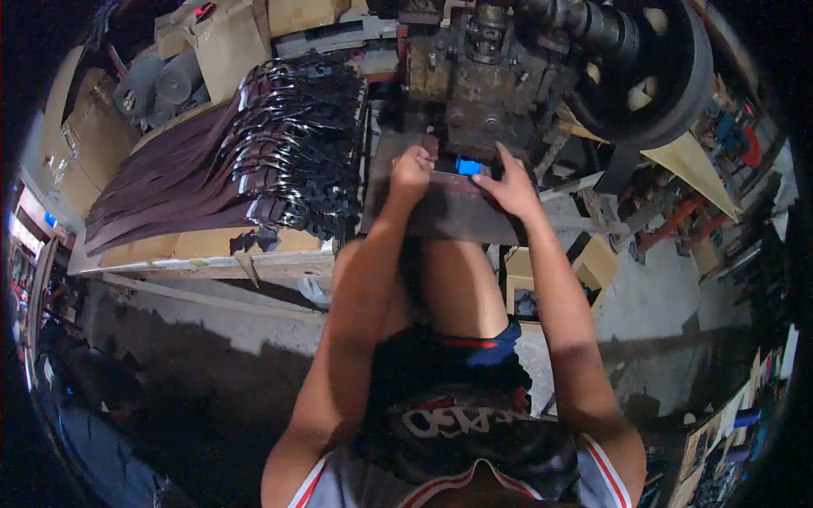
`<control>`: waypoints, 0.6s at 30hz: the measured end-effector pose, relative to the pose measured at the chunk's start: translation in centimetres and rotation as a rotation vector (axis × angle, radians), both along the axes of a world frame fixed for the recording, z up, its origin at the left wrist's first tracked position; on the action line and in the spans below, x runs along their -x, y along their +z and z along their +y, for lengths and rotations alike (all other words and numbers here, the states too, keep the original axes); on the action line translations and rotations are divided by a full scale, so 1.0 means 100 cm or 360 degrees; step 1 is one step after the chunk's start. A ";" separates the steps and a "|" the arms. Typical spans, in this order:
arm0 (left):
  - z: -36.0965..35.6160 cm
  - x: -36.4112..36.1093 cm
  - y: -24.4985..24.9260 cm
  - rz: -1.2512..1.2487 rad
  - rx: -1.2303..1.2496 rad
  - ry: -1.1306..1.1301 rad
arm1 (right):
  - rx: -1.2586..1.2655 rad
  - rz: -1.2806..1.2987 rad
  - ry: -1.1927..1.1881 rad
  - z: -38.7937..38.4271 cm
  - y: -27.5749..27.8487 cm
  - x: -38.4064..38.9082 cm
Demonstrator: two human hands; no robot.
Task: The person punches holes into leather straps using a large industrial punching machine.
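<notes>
My left hand (411, 171) is closed at the left side of the press's dark metal plate (461, 207), its fingers curled together. A small brownish piece shows at its fingertips; what it grips I cannot make out. Over the right side of the plate, my right hand (513, 188) has thumb and fingers spread apart. Its thumb tip is right at a bright blue block (467, 166), which sits under the head of the heavy, worn press (487, 102). Both forearms reach forward over my lap.
To the left, long brown straps (178, 165) with metal hardware and black ends lie piled on a cardboard-covered table (212, 247). A large flywheel (690, 80) stands at upper right. An open cardboard box (597, 267) is below the plate, right of my legs.
</notes>
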State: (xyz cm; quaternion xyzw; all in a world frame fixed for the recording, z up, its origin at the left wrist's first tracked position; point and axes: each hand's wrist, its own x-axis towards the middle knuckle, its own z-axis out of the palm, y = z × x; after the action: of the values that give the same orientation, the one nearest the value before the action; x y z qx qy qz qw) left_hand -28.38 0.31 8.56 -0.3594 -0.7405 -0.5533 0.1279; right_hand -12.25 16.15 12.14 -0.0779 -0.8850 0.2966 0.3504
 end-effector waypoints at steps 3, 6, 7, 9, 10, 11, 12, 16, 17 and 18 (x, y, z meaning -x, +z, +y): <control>0.003 0.002 -0.005 -0.0014 -0.0063 -0.0035 | 0.0136 -0.0289 0.0261 0.013 0.011 0.022; 0.008 0.006 -0.011 -0.0095 -0.0007 -0.0024 | 0.0447 -0.0262 0.0157 0.023 0.003 0.023; 0.008 0.006 -0.009 -0.0087 0.0028 -0.0011 | 0.0546 -0.0198 0.0074 0.034 -0.005 0.023; 0.004 0.002 -0.005 -0.0083 0.0104 0.0011 | 0.0960 0.0104 -0.0007 0.051 -0.021 0.011; 0.006 0.004 -0.010 -0.0046 0.0119 0.0042 | 0.1212 0.0204 -0.0009 0.053 -0.024 -0.003; 0.010 0.008 -0.013 -0.0007 0.0132 0.0072 | 0.1460 0.0307 -0.0014 0.053 -0.028 -0.016; 0.014 0.012 -0.019 0.0033 0.0145 0.0103 | 0.1642 0.0365 0.0069 0.048 -0.030 -0.029; -0.006 -0.006 -0.004 -0.0241 0.0071 -0.0006 | 0.2438 0.0540 0.0421 0.011 -0.024 -0.083; -0.010 -0.010 0.002 -0.0268 0.0023 -0.0023 | 0.2659 0.0574 0.0518 -0.003 -0.024 -0.090; -0.012 -0.012 0.005 -0.0295 -0.0020 -0.0042 | 0.2674 0.0523 0.0761 -0.012 -0.026 -0.096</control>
State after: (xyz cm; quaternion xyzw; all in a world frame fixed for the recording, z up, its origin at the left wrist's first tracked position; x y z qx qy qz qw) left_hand -27.23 -0.86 9.05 -0.3155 -0.7409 -0.5905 0.0537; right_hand -2.64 14.95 9.53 -0.0788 -0.3063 0.9207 0.2287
